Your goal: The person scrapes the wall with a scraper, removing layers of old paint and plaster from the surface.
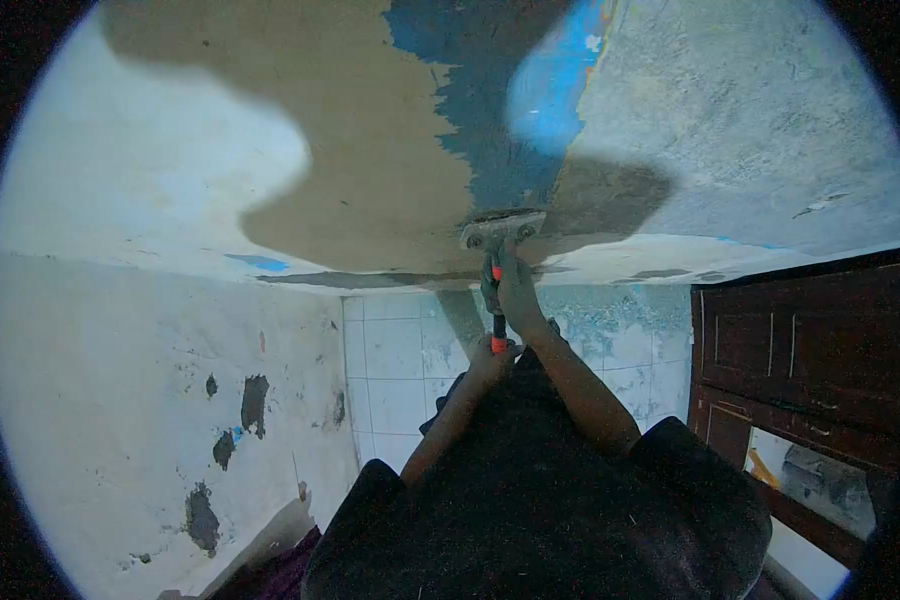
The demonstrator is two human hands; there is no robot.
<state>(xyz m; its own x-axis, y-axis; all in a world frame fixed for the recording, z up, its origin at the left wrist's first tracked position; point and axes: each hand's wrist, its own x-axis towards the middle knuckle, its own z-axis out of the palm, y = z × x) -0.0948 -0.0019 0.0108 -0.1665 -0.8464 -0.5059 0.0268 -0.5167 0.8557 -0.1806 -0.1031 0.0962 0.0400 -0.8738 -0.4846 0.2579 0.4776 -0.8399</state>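
Observation:
A long-handled scraper with a wide metal head and a black-and-red handle is held in both hands. Its blade edge meets the wall at the lower end of a blue paint strip. My right hand is closed round the upper handle, just below the head. Lower down, near the handle's end, my left hand is wrapped round the grip. Left of the strip, the wall shows a beige surface with a ragged border against the blue. Rough grey plaster lies to its right.
Dark wooden cabinets stand along the right side. White floor tiles, dusty in places, lie below. The left wall has several grey bare patches. A shadow darkens much of the wall around the scraper.

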